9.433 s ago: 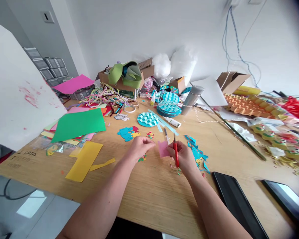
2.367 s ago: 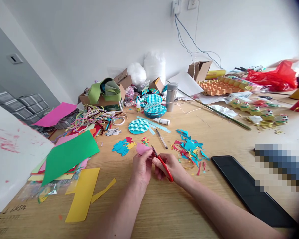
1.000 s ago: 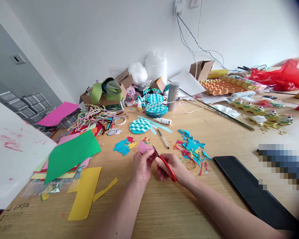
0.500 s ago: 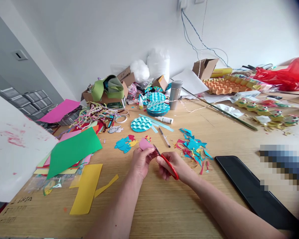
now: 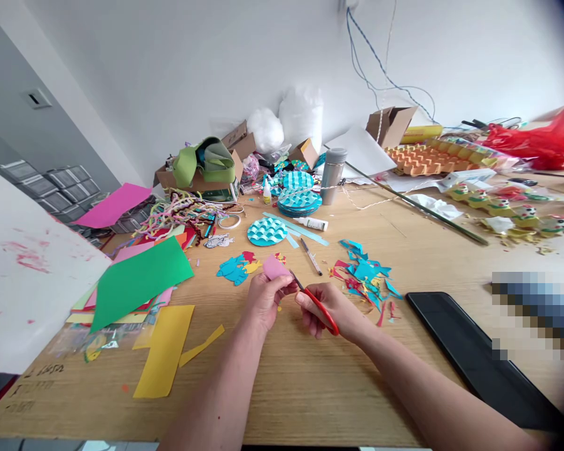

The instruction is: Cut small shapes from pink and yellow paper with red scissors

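Note:
My left hand [image 5: 264,299] pinches a small pink paper piece [image 5: 274,268] just above the wooden table [image 5: 310,382]. My right hand [image 5: 331,308] is closed around red-handled scissors [image 5: 318,305], whose blades point up-left and meet the pink paper's edge. Both hands hover near the table's middle, close together. A blue paper fish cutout [image 5: 234,269] with red and yellow bits lies just beyond my left hand. A pile of blue and red paper scraps [image 5: 364,279] lies to the right of my right hand.
Green paper sheet [image 5: 138,282] and yellow paper sheet [image 5: 165,348] lie at left. Round blue wave discs [image 5: 267,232], a glue tube [image 5: 313,223], a pen [image 5: 311,256] and a grey flask [image 5: 333,176] sit behind. A black tablet [image 5: 474,357] lies at right. Cardboard boxes [image 5: 202,178] and an orange egg tray [image 5: 427,160] line the back.
The hands stay together on the pink paper with the scissors at its edge. The view has drifted slightly, and the hands sit a little lower and to the right in the picture.

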Available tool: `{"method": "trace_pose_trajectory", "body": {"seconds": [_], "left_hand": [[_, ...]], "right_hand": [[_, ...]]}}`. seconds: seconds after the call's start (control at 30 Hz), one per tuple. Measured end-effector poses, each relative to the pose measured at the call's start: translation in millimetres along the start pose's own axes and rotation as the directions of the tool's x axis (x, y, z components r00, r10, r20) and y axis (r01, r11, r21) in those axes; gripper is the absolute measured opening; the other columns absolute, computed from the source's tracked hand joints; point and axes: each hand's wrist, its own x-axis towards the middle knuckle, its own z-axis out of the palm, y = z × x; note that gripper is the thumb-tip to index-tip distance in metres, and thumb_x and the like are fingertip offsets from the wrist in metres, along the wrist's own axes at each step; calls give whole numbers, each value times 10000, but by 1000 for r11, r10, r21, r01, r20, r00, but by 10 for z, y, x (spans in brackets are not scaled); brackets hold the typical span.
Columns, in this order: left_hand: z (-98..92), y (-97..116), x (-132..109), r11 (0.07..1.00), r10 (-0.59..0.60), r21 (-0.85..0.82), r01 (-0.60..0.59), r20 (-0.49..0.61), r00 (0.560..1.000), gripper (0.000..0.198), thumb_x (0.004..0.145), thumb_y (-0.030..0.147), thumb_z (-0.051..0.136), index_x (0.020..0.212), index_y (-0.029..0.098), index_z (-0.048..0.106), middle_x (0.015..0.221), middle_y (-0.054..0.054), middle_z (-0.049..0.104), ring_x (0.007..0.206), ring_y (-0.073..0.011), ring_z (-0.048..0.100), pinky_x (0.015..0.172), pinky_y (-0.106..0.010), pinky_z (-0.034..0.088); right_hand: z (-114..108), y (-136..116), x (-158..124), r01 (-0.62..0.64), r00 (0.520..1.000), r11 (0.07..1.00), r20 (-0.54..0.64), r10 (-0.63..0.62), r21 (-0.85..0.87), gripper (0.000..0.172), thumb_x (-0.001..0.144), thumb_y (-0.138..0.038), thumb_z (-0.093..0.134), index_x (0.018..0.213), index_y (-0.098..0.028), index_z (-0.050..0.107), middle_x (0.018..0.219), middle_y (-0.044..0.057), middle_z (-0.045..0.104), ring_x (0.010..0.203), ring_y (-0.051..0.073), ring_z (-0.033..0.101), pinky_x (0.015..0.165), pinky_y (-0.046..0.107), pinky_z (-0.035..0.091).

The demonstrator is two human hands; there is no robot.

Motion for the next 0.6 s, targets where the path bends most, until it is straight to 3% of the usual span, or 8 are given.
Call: {"method": "trace_pose_trajectory", "body": {"seconds": [0.2, 0.6], "left_hand": [[-11, 5, -4, 999, -21, 26, 20, 50, 999, 196, 530, 221, 786, 635, 122, 652, 625, -42, 646, 566, -126, 580, 554, -241, 453], [-35, -5, 20, 998, -14, 58, 11, 45, 999, 222, 513, 212, 788, 671, 96, 683, 649, -70, 656, 588, -135, 596, 587, -245, 469]], "right_hand": [[-8, 25, 10, 20, 1000, 1000, 1, -20, 10, 550, 651, -688, 667, 587, -165, 509, 494, 4, 605, 386, 115, 576, 350, 188, 435], [0, 20, -1, 5, 1000, 1000, 3, -5, 8, 551, 661, -685, 663, 585, -159, 519, 492, 2, 603, 393, 111, 578, 361, 180, 437]]}}
